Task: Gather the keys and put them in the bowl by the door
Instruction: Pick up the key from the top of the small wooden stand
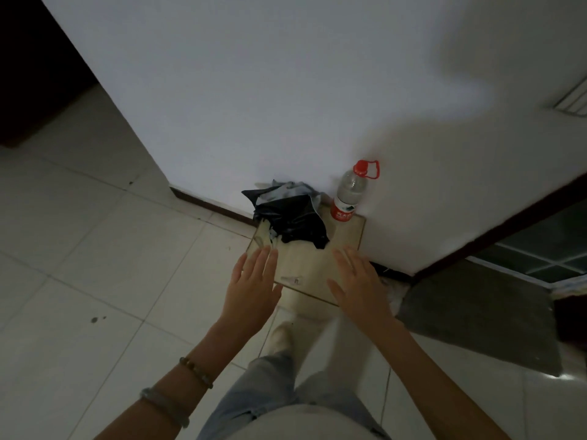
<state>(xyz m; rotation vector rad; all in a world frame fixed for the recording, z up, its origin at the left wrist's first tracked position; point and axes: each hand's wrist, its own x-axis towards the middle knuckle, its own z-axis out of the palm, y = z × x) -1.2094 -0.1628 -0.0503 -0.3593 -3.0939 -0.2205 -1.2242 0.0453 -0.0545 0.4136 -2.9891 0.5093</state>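
Observation:
A small silvery key (291,279) lies near the front edge of a low pale wooden table (313,268) that stands against the white wall. My left hand (254,281) hovers flat and empty just left of the key, fingers spread. My right hand (357,277) hovers over the table's right side, also flat and empty. Something small and pale (263,241) lies at the table's left edge; I cannot tell what it is. No bowl is in sight.
A crumpled black plastic bag (290,215) covers the table's back. A clear water bottle (348,193) with a red cap stands at the back right corner. A dark doorway (536,246) opens on the right, with a grey mat (486,312) on the tiled floor.

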